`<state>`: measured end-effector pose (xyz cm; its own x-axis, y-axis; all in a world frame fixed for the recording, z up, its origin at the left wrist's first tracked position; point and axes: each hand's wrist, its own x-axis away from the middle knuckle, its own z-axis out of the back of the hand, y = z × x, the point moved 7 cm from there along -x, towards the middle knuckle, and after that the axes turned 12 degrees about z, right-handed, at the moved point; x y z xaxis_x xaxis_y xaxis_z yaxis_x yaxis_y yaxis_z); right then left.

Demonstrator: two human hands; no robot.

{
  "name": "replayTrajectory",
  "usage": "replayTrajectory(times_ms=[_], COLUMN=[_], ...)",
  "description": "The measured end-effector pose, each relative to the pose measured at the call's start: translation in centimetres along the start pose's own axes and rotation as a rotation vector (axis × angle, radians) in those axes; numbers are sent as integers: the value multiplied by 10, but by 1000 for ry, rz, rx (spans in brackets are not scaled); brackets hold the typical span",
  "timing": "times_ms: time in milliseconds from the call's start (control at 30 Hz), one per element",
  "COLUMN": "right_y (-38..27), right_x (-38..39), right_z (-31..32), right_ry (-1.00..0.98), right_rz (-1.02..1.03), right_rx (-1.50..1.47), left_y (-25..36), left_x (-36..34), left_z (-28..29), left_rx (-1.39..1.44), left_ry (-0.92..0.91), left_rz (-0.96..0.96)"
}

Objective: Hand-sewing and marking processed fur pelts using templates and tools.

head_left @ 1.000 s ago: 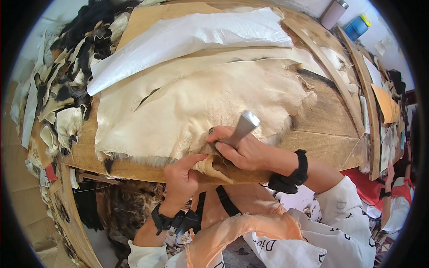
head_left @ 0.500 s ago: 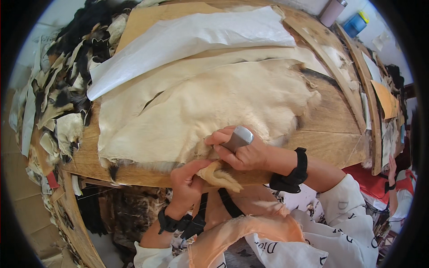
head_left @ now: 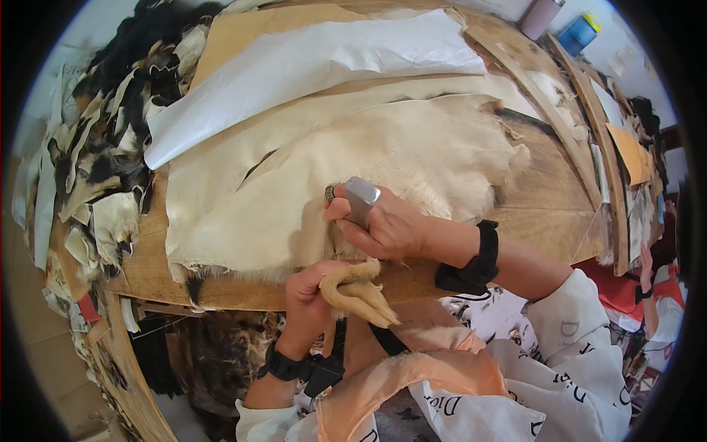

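Observation:
A large cream hide point(head_left: 294, 191), skin side up with a fur fringe along its near edge, lies on the wooden table. My left hand point(head_left: 305, 293) is closed on a folded flap of the hide at the near edge; the flap's tan fur point(head_left: 361, 293) hangs over the table edge. Just above it, my right hand point(head_left: 387, 225) wraps round a grey metal-handled tool point(head_left: 361, 200). Its working end is hidden under my fingers, so I cannot tell its kind. That hand rests over the hide. A dark slit point(head_left: 258, 168) shows left of centre in the hide.
Black, white and brown fur scraps point(head_left: 110, 162) pile up at the left. A white sheet point(head_left: 317, 74) covers the hide's far side. Wooden strips point(head_left: 526, 107) lie at the right. Beyond stand a pink bottle point(head_left: 543, 18) and a blue bottle point(head_left: 578, 34). Another person's hand point(head_left: 646, 267) shows far right.
My right hand has moved left and away from me over the hide with the tool. The furry flap in my left hand now stands more folded and shows more fur.

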<state>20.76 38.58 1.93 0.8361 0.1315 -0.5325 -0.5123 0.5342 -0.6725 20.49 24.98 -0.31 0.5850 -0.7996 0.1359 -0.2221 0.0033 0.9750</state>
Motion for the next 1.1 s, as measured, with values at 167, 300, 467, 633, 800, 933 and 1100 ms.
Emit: replayTrajectory(times_ms=[167, 300, 467, 633, 800, 933, 1100], right_y=[7, 16, 10, 29, 39, 43, 33], right_x=[1, -15, -15, -24, -31, -29, -21], right_z=[-2, -9, -3, -10, -10, -13, -9], right_ry=[-46, -84, 184, 145, 74, 83, 148], right_rz=[-27, -227, 80, -155, -261, -260, -148], right_rx=[138, 97, 71, 116, 140, 161, 77], left_y=[19, 32, 28, 42, 66, 87, 78], left_x=[-2, 4, 4, 17, 33, 37, 35], left_z=[2, 19, 21, 75, 120, 152, 192], left_rx=[1, 126, 121, -180, -494, -741, 231], left_ry=[-1, 66, 43, 307, 572, 786, 604], left_rz=[49, 85, 115, -1, -137, -263, -199])
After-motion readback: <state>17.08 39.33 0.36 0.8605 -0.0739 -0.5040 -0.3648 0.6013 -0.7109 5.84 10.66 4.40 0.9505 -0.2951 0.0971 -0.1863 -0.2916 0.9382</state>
